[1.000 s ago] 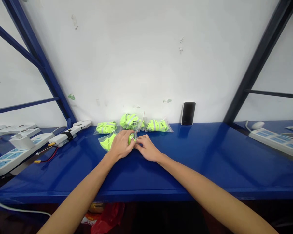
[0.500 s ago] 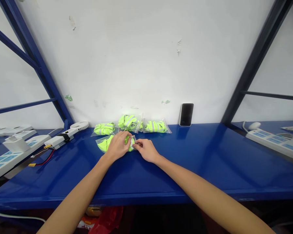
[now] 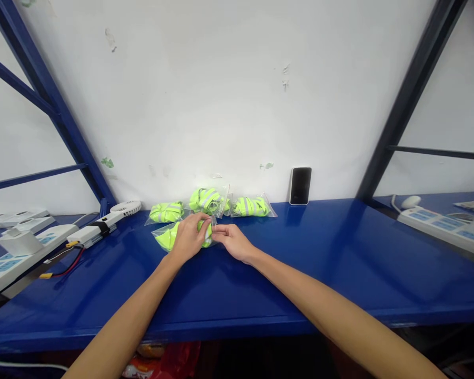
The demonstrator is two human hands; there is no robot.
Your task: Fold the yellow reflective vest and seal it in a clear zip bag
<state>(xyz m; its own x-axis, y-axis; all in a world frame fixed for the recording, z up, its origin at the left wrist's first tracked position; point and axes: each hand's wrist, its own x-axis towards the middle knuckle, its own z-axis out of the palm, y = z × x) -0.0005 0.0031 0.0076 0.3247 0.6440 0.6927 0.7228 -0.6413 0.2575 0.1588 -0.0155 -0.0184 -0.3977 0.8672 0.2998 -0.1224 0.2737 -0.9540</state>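
Head view | left hand (image 3: 186, 239) fingers clamped on plastic bag (image 3: 166, 237), left of phone (image 3: 300, 185) | right hand (image 3: 233, 243) fingers pinching bag edge | change: none, both grips holding

Blue painted steel shelf (image 3: 284, 284). On top: four clear zip bags of neon-yellow reflective fabric (image 3: 209, 201) around 12 o'clock, black smartphone (image 3: 300, 185) upright at 1, white handheld fan (image 3: 102, 218) at 10, white power strip (image 3: 19, 258) at 9, second power strip (image 3: 438, 226) at 3.
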